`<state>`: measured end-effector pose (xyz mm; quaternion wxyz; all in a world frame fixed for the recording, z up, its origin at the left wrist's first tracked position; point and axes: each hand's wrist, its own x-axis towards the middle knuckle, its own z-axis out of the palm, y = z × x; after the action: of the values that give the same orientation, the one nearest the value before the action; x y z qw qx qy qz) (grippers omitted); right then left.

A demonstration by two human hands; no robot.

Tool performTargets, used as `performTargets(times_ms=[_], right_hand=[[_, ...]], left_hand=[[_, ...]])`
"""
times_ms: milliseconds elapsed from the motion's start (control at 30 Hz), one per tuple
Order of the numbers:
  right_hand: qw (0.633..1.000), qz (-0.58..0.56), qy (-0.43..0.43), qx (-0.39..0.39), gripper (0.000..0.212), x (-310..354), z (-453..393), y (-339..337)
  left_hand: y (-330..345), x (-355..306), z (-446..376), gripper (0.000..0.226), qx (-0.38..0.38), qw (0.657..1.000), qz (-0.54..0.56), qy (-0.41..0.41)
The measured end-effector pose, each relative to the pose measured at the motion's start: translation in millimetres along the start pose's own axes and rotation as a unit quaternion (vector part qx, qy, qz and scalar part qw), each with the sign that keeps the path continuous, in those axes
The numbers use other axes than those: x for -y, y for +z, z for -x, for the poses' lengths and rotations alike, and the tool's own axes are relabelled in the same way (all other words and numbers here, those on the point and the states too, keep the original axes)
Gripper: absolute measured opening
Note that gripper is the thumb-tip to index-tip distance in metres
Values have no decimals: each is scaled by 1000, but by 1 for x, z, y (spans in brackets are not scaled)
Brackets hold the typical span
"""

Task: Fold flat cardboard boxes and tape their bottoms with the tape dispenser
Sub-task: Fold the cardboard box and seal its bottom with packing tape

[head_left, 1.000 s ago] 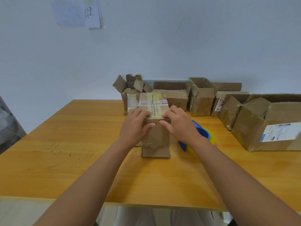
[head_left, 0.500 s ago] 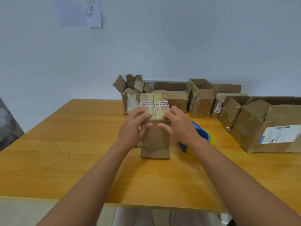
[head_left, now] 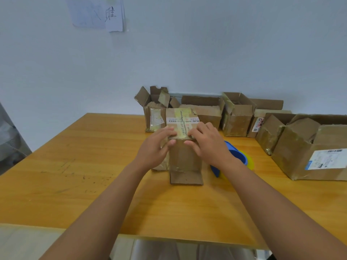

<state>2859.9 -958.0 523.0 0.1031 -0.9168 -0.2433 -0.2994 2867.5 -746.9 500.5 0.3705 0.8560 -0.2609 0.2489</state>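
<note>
Small brown cardboard box (head_left: 185, 147) stands mid-tabletop (head_left: 75, 166), bottom up, yellowish tape along its seam; taping looks nearly done. Left hand (head_left: 155, 147) and right hand (head_left: 206, 143) press curled fingers onto its near edge. Blue-and-yellow tape dispenser (head_left: 236, 158) lies just right. Open boxes (head_left: 238, 117) behind; contents unseen.

I see a worn, matt brown cardboard box (head_left: 185, 156) with glossy yellowed tape (head_left: 181, 121) on top, a smooth, slightly shiny, scuffed wooden table (head_left: 78, 166), and a smooth blue plastic tape dispenser (head_left: 235, 154).
</note>
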Motion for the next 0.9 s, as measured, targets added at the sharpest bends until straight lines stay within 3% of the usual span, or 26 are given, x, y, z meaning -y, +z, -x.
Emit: performTargets(times_ms=[433,533,700,800,900], right_hand=[[997,-16,-75,15,34,16,-11,3],[997,-27,-68,-12,30,17,-8,7],[998,-38,-44,-11,30,17,-7,11],[998,-46,-33,-9,30,19,-7,11],[998,-50,-25,-2,31,19,-6,10]], left_hand=[[-12,15,0,30,89,989,112,-44],[0,6,7,35,23,985,147,-83],[24,-19,26,26,-177,943,171,-222],[34,-30,38,23,-187,937,195,-223],[40,-38,46,37,-154,949,190,-198]])
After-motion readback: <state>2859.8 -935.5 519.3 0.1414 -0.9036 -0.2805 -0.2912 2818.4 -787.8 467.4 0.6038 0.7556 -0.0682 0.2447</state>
